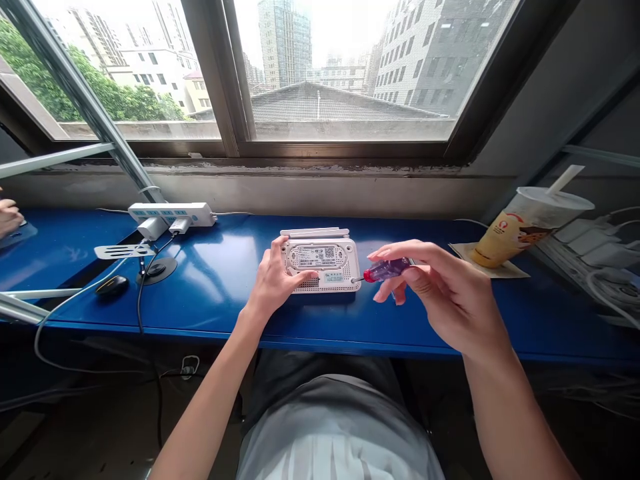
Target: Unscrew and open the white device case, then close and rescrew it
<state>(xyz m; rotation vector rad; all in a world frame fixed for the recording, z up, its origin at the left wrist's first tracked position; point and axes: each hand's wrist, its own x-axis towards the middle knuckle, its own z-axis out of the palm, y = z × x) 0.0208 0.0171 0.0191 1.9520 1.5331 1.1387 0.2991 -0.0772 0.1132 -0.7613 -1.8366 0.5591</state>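
A white router [327, 263] lies with its labelled, vented underside facing up on the blue table, its antennas [315, 233] folded along the far edge. My left hand [274, 275] grips its left side, thumb across the underside and fingers round the far left corner. In my right hand [440, 287] is a screwdriver [385, 269] with a dark purple and red handle, pinched between thumb and fingers. Its shaft slants down to the left, and the tip meets the router's near right corner, at what looks like a screw hole.
A power strip [195, 213] with plugs stands at the back left, near a black mouse [113, 287] and cables. At right, a drink cup [525, 230] with a straw rests on a napkin [510, 269]. Another person's hand [9, 215] shows at the far left.
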